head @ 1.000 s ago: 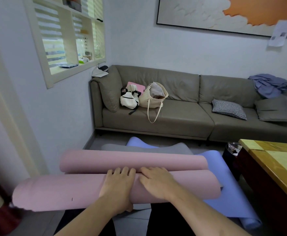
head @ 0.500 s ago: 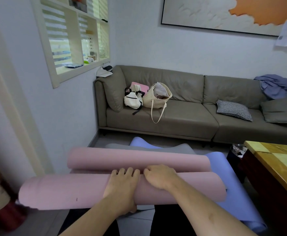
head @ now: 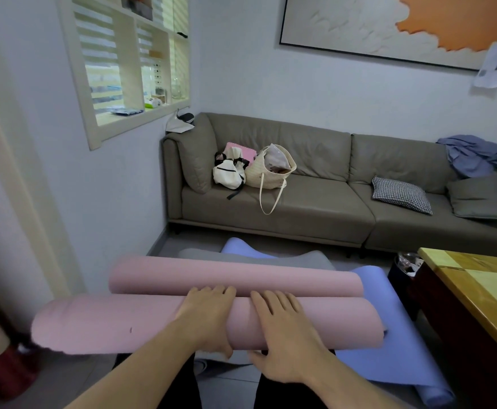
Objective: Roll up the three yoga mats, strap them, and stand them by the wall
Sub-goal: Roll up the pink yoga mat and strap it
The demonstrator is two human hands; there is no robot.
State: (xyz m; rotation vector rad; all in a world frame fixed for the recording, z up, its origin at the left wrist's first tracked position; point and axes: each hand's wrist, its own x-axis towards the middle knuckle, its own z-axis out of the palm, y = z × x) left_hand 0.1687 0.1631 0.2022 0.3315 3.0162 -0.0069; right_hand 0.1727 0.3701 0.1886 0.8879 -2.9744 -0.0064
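A pink yoga mat (head: 117,323) lies across my lap as two thick rolls, the near one under my hands, the far one just beyond. My left hand (head: 209,317) wraps the middle of the near roll, thumb under it. Beside it my right hand (head: 282,329) grips the same roll, fingers spread over the top. A blue mat (head: 403,343) is spread flat on the floor to the right, partly under the pink one. A grey mat (head: 271,258) lies beyond, mostly hidden. No straps are visible.
A grey sofa (head: 315,208) with bags and cushions stands along the far wall. A wooden table (head: 483,290) is at the right, with a small dark bin (head: 403,267) beside it. The left wall (head: 94,202) is close, with a red object (head: 2,367) at its foot.
My right hand has slid back over the near roll toward me and now wraps it lower. The left hand has barely moved. The view has shifted slightly left.
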